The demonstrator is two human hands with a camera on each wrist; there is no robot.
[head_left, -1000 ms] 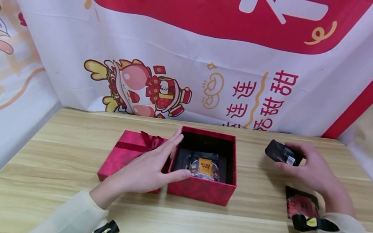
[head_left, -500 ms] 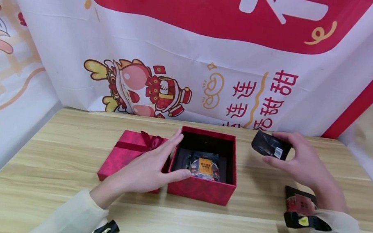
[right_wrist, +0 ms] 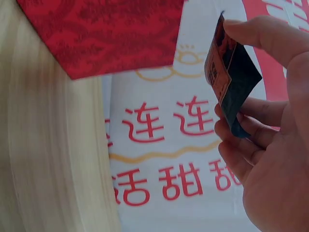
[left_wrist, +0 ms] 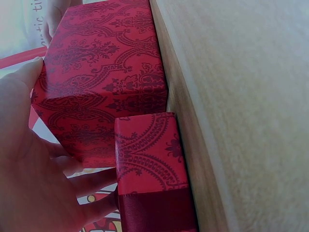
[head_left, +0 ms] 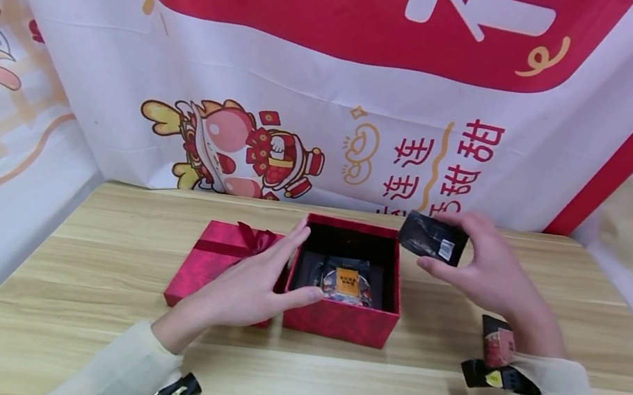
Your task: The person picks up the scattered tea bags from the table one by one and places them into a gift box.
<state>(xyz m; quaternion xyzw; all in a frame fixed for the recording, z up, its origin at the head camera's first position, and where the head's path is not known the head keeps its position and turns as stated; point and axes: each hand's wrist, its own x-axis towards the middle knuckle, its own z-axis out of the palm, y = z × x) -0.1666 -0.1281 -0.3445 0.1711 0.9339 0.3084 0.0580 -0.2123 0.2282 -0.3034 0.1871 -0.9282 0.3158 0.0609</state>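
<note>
right hand (head_left: 484,269) raised, grip pinching black packet (head_left: 432,238); left hand (head_left: 249,288) spread flat against red box (head_left: 340,322).

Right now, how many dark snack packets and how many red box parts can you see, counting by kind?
Dark packets: 3. One in the right hand, a black packet; one inside the open red box; one on the table, packet by the sleeve.
Red box parts: 2. Open box base and bowed lid under the left hand.
Total: 5.
</note>
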